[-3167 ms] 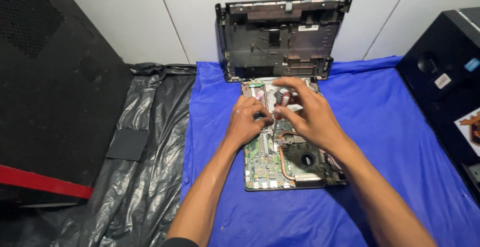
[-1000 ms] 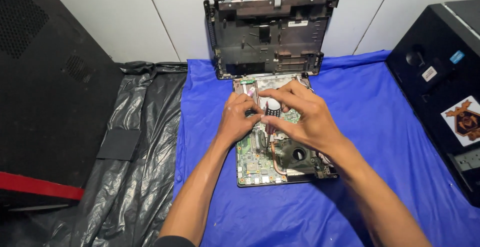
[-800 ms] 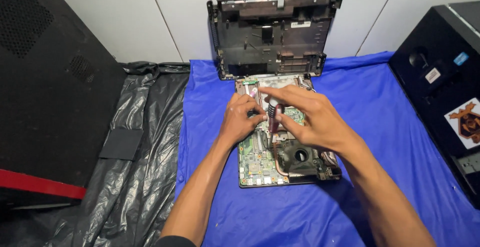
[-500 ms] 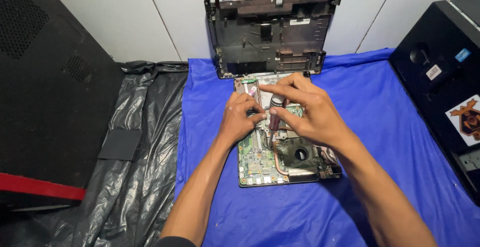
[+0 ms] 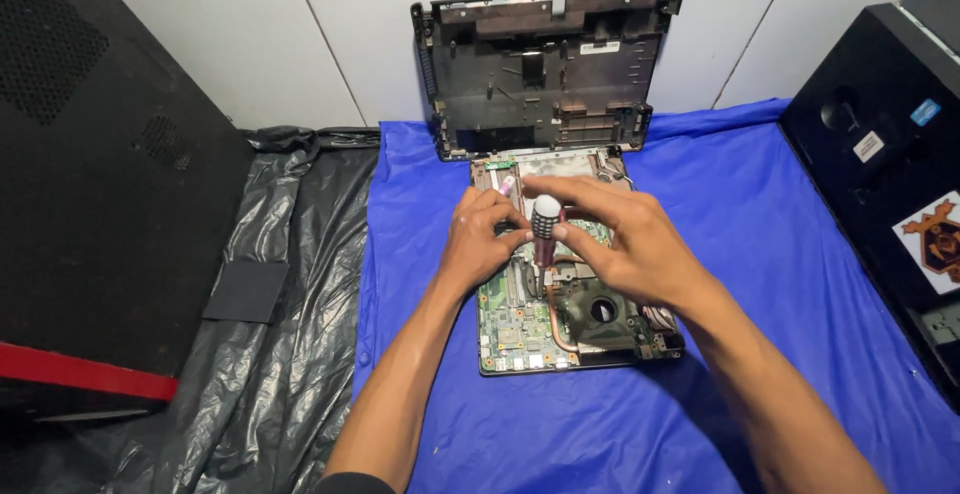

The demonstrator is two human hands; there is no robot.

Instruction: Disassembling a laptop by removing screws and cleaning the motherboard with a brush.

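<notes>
Both hands have barely shifted: the right hand [image 5: 625, 244] now pinches the dark-red-handled screwdriver [image 5: 544, 239] upright over the green laptop motherboard [image 5: 520, 319], the left hand [image 5: 482, 244] steadying its handle. Beneath them lies the blue cloth-covered surface [image 5: 780, 254], white tiled wall [image 5: 280, 44] beyond.

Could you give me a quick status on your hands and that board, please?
Right hand pinching screwdriver upright on motherboard. Left hand steadying it, fingertips at the handle. Empty laptop shell leans on the wall behind; nothing blocking.

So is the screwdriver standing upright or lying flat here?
Upright. The screwdriver stands tip-down on the circuit board, its rounded handle end facing the camera, with the left hand and right hand around it.
</notes>
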